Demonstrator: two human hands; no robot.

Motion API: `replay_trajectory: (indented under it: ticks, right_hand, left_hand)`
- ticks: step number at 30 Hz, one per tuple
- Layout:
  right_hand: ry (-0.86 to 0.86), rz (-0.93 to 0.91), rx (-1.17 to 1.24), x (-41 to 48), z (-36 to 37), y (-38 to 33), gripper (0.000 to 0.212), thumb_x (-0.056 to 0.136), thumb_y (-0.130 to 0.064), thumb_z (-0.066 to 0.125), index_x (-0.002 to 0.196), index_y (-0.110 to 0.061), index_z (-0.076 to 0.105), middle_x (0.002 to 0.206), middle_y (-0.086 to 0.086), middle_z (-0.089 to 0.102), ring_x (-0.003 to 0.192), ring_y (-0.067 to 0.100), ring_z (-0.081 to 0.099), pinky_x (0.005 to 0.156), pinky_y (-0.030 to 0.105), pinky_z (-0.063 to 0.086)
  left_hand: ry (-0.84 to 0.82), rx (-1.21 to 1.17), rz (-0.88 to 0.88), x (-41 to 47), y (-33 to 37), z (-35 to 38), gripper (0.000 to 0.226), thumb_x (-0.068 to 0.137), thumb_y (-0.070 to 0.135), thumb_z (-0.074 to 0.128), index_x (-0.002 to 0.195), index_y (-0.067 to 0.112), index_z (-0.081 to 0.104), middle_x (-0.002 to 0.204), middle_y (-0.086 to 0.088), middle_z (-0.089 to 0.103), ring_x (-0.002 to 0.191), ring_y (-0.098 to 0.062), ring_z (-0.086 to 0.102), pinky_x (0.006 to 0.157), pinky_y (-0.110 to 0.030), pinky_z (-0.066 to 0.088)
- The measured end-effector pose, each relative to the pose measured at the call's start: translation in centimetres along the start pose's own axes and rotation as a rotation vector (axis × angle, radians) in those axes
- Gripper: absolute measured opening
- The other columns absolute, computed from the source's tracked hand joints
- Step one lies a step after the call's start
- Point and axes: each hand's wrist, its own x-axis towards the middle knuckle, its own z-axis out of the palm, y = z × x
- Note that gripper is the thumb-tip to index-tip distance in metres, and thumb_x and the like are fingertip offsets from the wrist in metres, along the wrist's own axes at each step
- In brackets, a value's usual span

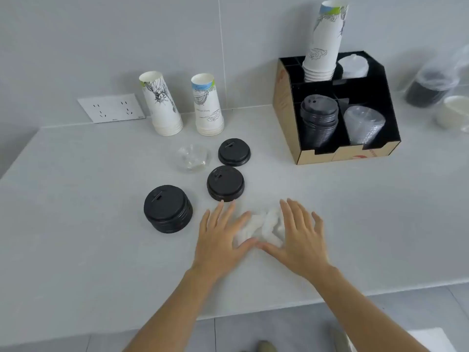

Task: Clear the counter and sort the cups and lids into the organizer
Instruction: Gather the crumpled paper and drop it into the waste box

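A crumpled white tissue (264, 226) lies on the grey counter (76, 237) between my hands. My left hand (220, 237) and my right hand (299, 237) rest flat on either side of it, fingers spread, thumbs nearly meeting below it. Three piles of black lids sit to the left: a thick stack (167, 209), one near my left fingertips (225, 183), one farther back (234, 151). A clear lid (193, 158) lies beside them. Two stacks of upside-down paper cups (161, 104) (208, 105) stand by the wall. The organizer (337, 154) holds cups, black lids and clear lids.
A wall socket plate (111, 107) sits left of the cups. At the far right stand a blurred clear container with dark contents (429, 90) and a white bowl (454, 111). The counter's front edge runs just under my forearms.
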Motion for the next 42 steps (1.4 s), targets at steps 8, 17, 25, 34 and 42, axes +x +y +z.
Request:
replay_trajectory:
  ticks: [8,17,25,34,42]
  right_hand:
    - [0.201,-0.069,0.095,-0.9,1.4,-0.2,0.023,0.082,-0.035,0.043,0.090,-0.014,0.045,0.097,0.007,0.066,0.083,0.025,0.066,0.083,0.034,0.030]
    - [0.139,0.008,0.441,-2.7,-0.9,0.0,0.051,0.074,0.011,0.040,0.114,-0.019,0.049,0.102,0.009,0.064,0.081,0.028,0.059,0.066,0.029,0.043]
    - [0.371,0.244,0.250,-5.3,-3.9,3.6,0.031,0.082,-0.038,0.049,0.078,-0.009,0.060,0.069,-0.001,0.059,0.054,0.013,0.042,0.041,0.020,0.030]
    - [0.526,0.400,0.155,-11.6,-6.3,12.6,0.046,0.088,-0.035,0.043,0.055,-0.004,0.048,0.038,0.003,0.041,0.027,0.025,0.033,0.029,0.024,0.026]
    - [0.550,0.584,0.075,-22.1,-5.6,22.4,0.045,0.089,-0.032,0.044,0.055,-0.004,0.048,0.039,0.005,0.045,0.029,0.027,0.037,0.028,0.029,0.032]
  left_hand:
    - [0.087,-0.248,0.079,-0.3,-0.4,0.7,0.026,0.097,0.035,0.040,0.095,0.015,0.057,0.140,0.004,0.049,0.139,-0.015,0.028,0.114,-0.024,0.004]
    - [0.124,-0.641,-0.074,-0.6,1.8,-1.8,0.032,0.098,0.006,0.037,0.122,0.022,0.050,0.111,0.024,0.051,0.097,-0.003,0.054,0.085,-0.015,0.042]
    - [0.102,-0.571,0.052,0.2,7.3,-1.7,0.019,0.087,0.031,0.046,0.068,0.032,0.041,0.074,0.007,0.046,0.066,-0.004,0.045,0.059,-0.009,0.034]
    - [0.088,-0.490,0.186,0.7,17.2,1.7,0.050,0.091,0.027,0.056,0.058,0.023,0.019,0.052,0.006,0.023,0.048,-0.012,0.024,0.047,-0.024,0.022]
    - [-0.067,-0.493,0.306,-2.1,28.3,8.5,0.052,0.091,0.023,0.056,0.057,0.025,0.016,0.050,0.007,0.021,0.048,-0.013,0.022,0.046,-0.027,0.021]
